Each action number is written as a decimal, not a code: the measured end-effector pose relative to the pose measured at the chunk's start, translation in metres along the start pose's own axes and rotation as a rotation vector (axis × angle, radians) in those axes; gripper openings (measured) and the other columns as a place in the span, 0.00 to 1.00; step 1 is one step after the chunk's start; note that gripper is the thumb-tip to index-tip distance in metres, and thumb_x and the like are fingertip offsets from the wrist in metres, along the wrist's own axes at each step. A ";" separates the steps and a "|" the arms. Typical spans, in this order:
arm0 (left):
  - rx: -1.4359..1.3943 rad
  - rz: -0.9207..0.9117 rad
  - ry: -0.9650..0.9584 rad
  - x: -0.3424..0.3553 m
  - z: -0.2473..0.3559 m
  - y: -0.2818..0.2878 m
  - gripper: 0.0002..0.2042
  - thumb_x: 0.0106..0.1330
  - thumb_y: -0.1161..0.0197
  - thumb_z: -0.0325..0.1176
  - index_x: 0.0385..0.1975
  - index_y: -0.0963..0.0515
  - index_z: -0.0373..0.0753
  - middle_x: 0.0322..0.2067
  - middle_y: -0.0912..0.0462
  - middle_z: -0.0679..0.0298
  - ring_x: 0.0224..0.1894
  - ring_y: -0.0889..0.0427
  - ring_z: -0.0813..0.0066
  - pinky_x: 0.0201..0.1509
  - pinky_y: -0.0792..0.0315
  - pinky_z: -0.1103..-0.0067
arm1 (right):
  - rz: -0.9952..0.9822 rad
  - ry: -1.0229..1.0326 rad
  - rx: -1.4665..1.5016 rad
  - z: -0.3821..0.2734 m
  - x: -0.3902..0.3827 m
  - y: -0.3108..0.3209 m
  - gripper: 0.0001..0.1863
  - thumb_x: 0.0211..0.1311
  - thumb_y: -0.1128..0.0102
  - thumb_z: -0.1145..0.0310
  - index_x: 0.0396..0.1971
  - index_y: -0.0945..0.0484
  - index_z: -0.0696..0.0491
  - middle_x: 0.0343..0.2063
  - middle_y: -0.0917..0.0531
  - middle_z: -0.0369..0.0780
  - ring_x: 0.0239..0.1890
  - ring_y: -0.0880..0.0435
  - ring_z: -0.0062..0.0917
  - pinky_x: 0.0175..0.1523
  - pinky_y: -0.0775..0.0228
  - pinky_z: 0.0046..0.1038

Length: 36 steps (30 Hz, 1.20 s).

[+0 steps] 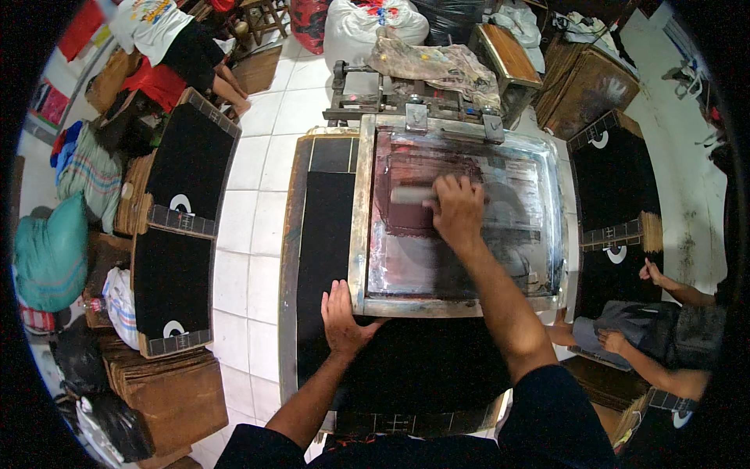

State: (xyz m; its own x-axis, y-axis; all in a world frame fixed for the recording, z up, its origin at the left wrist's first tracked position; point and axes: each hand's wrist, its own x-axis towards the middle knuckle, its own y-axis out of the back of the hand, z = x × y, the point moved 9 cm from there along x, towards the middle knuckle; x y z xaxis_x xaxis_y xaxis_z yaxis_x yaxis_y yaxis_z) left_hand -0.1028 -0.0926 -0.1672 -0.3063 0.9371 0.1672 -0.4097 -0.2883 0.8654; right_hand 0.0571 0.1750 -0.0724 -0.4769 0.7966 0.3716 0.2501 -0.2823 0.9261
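Observation:
A screen-printing frame, stained maroon and grey inside, lies over a board with black fabric on it, below a metal hinge clamp. My right hand grips a pale squeegee on the mesh, over the maroon area in the upper left. My left hand rests at the frame's lower-left corner, fingers stretched out against its side and thumb along the lower edge.
Boards with black panels flank me. Cardboard stacks, cloth bundles and sacks surround the tiled aisle. A bent-over person is at upper left; another person's hands handle grey fabric at right.

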 end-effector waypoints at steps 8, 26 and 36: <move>0.101 0.035 -0.109 -0.004 0.005 0.001 0.60 0.50 0.24 0.67 0.73 0.46 0.30 0.68 0.37 0.45 0.75 0.39 0.50 0.78 0.46 0.50 | 0.002 0.006 0.076 0.016 0.046 -0.012 0.21 0.48 0.22 0.61 0.41 0.22 0.48 0.39 0.19 0.37 0.47 0.21 0.36 0.51 0.35 0.43; -0.085 -0.056 -0.057 0.006 0.004 -0.003 0.60 0.54 0.22 0.58 0.74 0.51 0.23 0.73 0.43 0.37 0.79 0.48 0.43 0.79 0.57 0.44 | -0.010 -0.028 0.103 -0.021 -0.053 0.024 0.19 0.47 0.29 0.74 0.41 0.21 0.48 0.38 0.22 0.35 0.45 0.22 0.35 0.58 0.36 0.42; -0.656 0.030 0.065 0.001 0.009 0.016 0.51 0.51 0.17 0.33 0.73 0.43 0.24 0.70 0.34 0.39 0.74 0.35 0.45 0.77 0.43 0.49 | -0.010 -0.073 0.174 -0.001 -0.020 0.023 0.16 0.53 0.27 0.69 0.42 0.19 0.46 0.38 0.17 0.35 0.46 0.21 0.35 0.56 0.37 0.43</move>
State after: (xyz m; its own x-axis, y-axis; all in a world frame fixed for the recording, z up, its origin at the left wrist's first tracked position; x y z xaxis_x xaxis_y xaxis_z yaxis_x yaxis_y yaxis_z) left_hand -0.1018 -0.0940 -0.1492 -0.3680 0.9192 0.1401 -0.8328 -0.3929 0.3899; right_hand 0.0712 0.1523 -0.0587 -0.4192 0.8373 0.3510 0.3910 -0.1824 0.9021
